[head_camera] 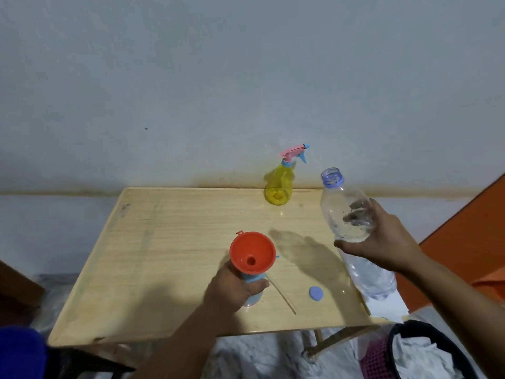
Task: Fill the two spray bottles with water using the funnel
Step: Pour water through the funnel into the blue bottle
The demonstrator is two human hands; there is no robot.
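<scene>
Left hand (235, 285) clamped around blue spray bottle (252, 289) at tabletop (164, 242) front, orange funnel (252, 255) seated in its neck. Right hand (382, 242) grips uncapped clear water bottle (352, 228), tilted, held aloft. Yellow spray bottle (280, 187) upright at back edge. Blue cap (316, 293) lies near front.

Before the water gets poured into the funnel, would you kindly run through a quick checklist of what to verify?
1. Orange funnel seated in blue spray bottle: ok.
2. Left hand steadying that bottle: ok.
3. Water bottle uncapped; blue cap on table: ok.
4. Right hand gripping water bottle: ok.
5. Bottle mouth over funnel: not ok, off to the right.
6. Yellow spray bottle opened: not ok, sprayer on.
</scene>
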